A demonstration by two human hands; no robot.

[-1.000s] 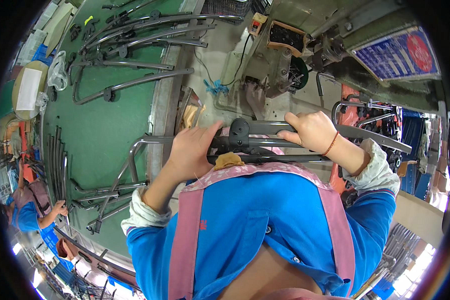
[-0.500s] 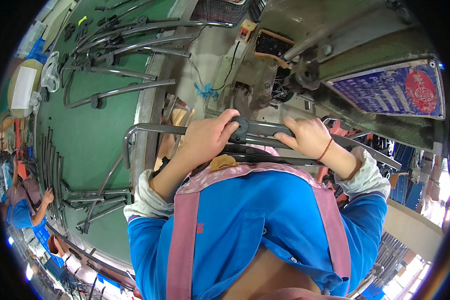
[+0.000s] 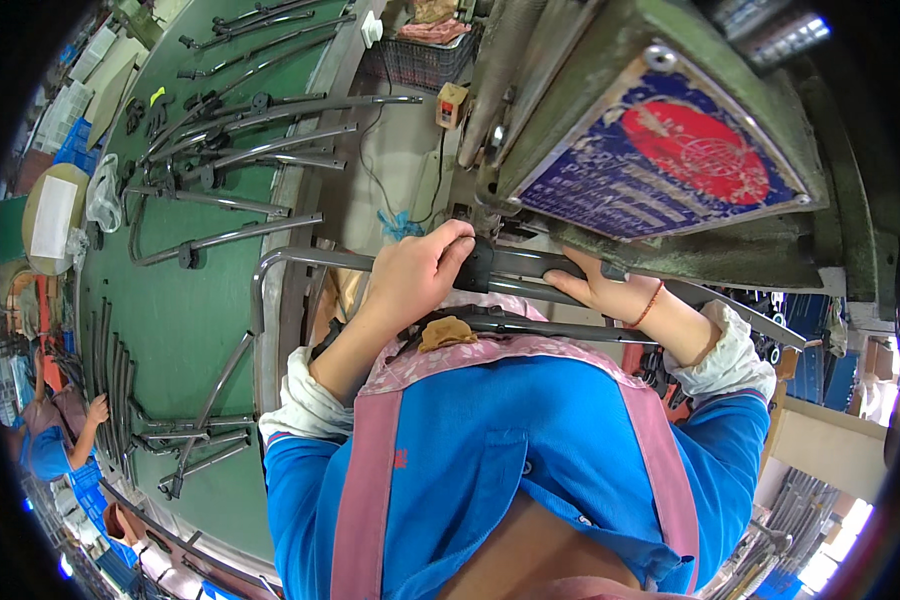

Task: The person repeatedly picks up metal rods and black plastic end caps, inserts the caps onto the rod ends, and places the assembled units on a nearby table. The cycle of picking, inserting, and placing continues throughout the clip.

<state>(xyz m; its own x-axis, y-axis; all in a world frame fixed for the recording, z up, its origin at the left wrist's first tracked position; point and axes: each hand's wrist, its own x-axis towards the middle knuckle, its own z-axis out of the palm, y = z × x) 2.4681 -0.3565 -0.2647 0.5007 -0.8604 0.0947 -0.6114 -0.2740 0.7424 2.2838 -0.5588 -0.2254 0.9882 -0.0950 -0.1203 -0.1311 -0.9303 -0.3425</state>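
In front of my chest I hold a dark, shiny bent metal tube frame (image 3: 315, 258), crosswise below the machine head. My left hand (image 3: 417, 272) is closed around it just left of a black plastic joint (image 3: 478, 266). On the other side of that joint, my right hand (image 3: 615, 290) grips the tubes, thumb on the near side and fingers mostly hidden behind. Another dark tube (image 3: 550, 326) runs closer to my apron. The frame's bent left end reaches over the table's edge. Whether the joint touches the machine is hidden.
A green machine head (image 3: 810, 130) with a blue-and-red plate (image 3: 660, 150) hangs close above my right hand. Several bent tube frames (image 3: 240, 235) lie on the green table (image 3: 185, 330) at left. A co-worker's hand (image 3: 97, 410) is at the table's far left. A black crate (image 3: 425, 62) stands beyond.
The view has shifted, and the machine head now looms larger and nearer my hands. The black joint has turned from face-on to nearly edge-on. Both hands keep hold of the frame.
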